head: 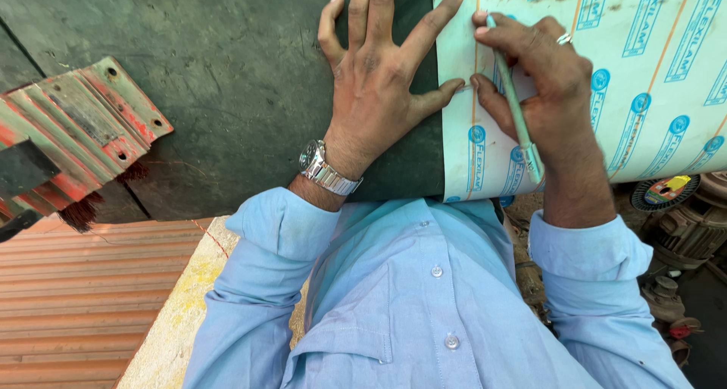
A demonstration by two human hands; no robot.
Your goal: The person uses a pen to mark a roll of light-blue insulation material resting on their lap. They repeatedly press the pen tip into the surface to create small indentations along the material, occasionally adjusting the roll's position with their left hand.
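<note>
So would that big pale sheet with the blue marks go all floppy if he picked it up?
Probably bendy, not limp: the sheet looks thin and lies flat. It seems smooth, so perhaps slippery; the left hand presses its edge while the right hand marks with a pen.

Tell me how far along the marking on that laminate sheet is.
Done: an orange line already runs down the pale blue-printed laminate sheet. In hand: the left hand presses its edge flat while the right hand holds a light green pencil to it. Left: no cut shows yet.
</note>
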